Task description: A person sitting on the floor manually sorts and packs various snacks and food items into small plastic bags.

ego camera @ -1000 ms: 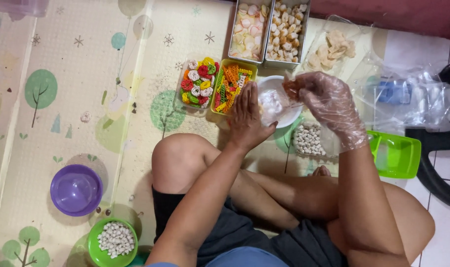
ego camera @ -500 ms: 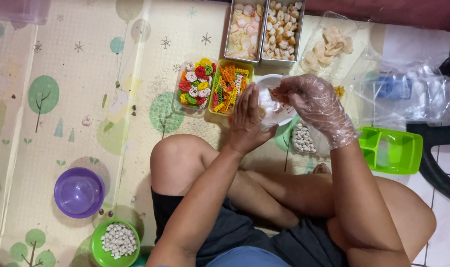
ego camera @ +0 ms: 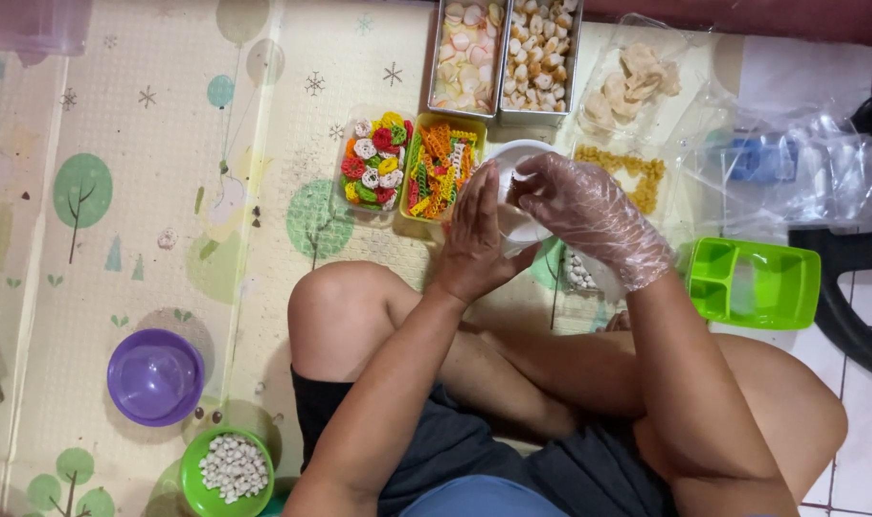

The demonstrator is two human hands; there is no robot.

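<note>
At nine o'clock on the patterned floor mat (ego camera: 148, 191), a purple bowl (ego camera: 155, 376) and a green bowl of white pellets (ego camera: 231, 469) are sitting untouched. Toward the centre, the left hand (ego camera: 476, 239) is standing flat and spread, bracing a small clear plastic bag (ego camera: 522, 213) over the white bowl (ego camera: 514, 158), just beside the trays of coloured crackers (ego camera: 412, 165). The gloved right hand (ego camera: 589, 215), fingers pressed together, is pinching something small at the bag's mouth at twelve o'clock; what exactly cannot be told. Filling appears to be the step underway; next probably calls for releasing the pinch inside. A green divided tray (ego camera: 757, 284) is lying at three o'clock.
</note>
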